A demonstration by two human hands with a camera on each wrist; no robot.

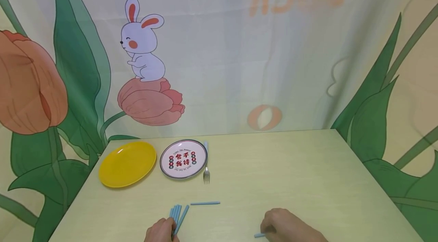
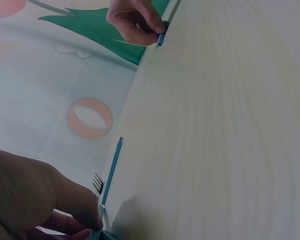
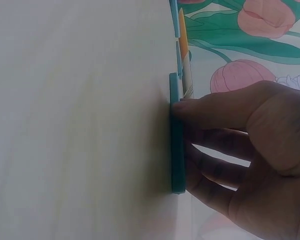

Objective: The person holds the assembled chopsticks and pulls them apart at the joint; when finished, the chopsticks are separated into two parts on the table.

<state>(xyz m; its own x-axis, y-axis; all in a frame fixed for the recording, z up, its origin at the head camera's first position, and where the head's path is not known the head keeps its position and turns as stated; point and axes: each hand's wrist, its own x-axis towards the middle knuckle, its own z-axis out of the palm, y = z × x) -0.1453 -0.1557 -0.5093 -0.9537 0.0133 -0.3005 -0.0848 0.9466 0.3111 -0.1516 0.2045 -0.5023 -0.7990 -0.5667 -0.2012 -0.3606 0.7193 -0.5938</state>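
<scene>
My left hand (image 1: pixel 161 230) grips several thin blue sticks (image 1: pixel 176 213) at the table's front edge, their far ends fanned out past the fingers. One of them leans away to the right of the others. Beyond that bundle a single blue stick (image 1: pixel 205 203) lies crosswise on the table. To the right, my right hand (image 1: pixel 284 225) pinches another blue stick (image 3: pixel 177 140) between thumb and fingers, low at the tabletop. Most of this stick is hidden by the hand in the head view; the right wrist view shows its length.
A yellow plate (image 1: pixel 128 164) stands at the back left. Beside it is a white plate (image 1: pixel 184 173) with printed characters. A fork (image 1: pixel 206 175) lies along its right side, tines toward me. A printed curtain (image 1: pixel 219 63) hangs behind the table (image 1: pixel 308 173).
</scene>
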